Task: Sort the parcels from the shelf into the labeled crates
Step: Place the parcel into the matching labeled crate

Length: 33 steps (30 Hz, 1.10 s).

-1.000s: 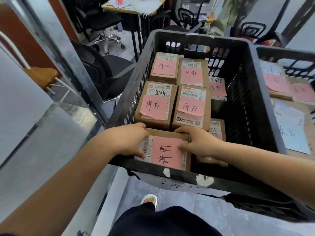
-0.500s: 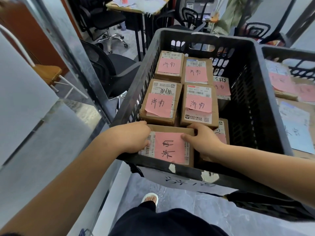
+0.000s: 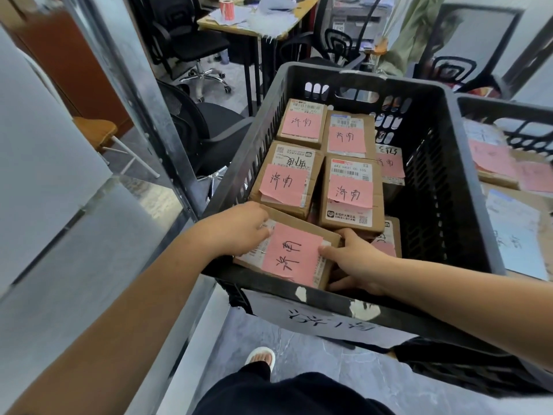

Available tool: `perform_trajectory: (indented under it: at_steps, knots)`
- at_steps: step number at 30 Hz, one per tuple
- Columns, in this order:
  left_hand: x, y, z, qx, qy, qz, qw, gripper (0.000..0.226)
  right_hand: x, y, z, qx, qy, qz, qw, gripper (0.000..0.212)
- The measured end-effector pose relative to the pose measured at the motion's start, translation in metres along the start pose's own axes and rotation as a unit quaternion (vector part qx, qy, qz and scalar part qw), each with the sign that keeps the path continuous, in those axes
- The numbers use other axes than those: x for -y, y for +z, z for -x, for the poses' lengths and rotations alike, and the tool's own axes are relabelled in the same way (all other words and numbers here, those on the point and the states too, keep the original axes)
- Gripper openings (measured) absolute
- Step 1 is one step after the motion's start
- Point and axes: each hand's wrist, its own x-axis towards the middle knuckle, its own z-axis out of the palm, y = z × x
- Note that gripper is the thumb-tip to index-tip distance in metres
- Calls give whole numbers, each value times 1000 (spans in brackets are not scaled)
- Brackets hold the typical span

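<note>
A cardboard parcel [image 3: 291, 254] with a pink handwritten label lies at the near end of the black crate [image 3: 466, 205]. My left hand [image 3: 239, 229] grips its left edge, fingers curled over the top. My right hand [image 3: 356, 262] holds its right side, thumb on top and fingers down beside it. Several more pink-labelled parcels [image 3: 350, 190] fill the crate behind it. A white paper label [image 3: 329, 323] with handwriting hangs on the crate's near wall.
A second black crate [image 3: 508, 115] with labelled parcels stands to the right. A metal shelf post [image 3: 143, 115] and shelf surface [image 3: 59, 235] are on the left. Office chairs [image 3: 209, 130] and a desk [image 3: 257, 22] stand behind.
The parcel has settled a little lower into the crate's near end. Both hands stay on its sides, the right hand slipping further down its right edge.
</note>
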Motion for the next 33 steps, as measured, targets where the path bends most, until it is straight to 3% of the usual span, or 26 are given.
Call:
perform_trajectory:
  at_steps: [5, 9, 12, 19, 25, 29, 31, 33]
  knots:
    - [-1, 7, 5, 51, -9, -31, 998, 35, 3, 3, -3, 10, -31, 46, 998, 54]
    - [-4, 7, 8, 63, -3, -37, 997, 43, 6, 3, -3, 8, -47, 93, 995, 49]
    - [-7, 5, 13, 40, 7, -28, 999, 51, 9, -5, 4, 17, -46, 137, 989, 45]
    - [-22, -1, 30, -46, 31, -15, 998, 54, 18, -30, 35, 25, -94, 210, 973, 61]
    - [-34, 5, 53, -129, 1, 10, 992, 54, 31, -46, 56, 7, -245, 318, 916, 57]
    - [-33, 19, 76, -198, -36, 42, 979, 56, 32, -49, 57, -24, -316, 408, 856, 62]
    - [-29, 27, 90, -230, -52, 48, 971, 57, 31, -54, 47, -64, -317, 463, 825, 69]
    - [-27, 34, 105, -263, -64, 57, 961, 57, 31, -61, 29, -58, -252, 496, 829, 80]
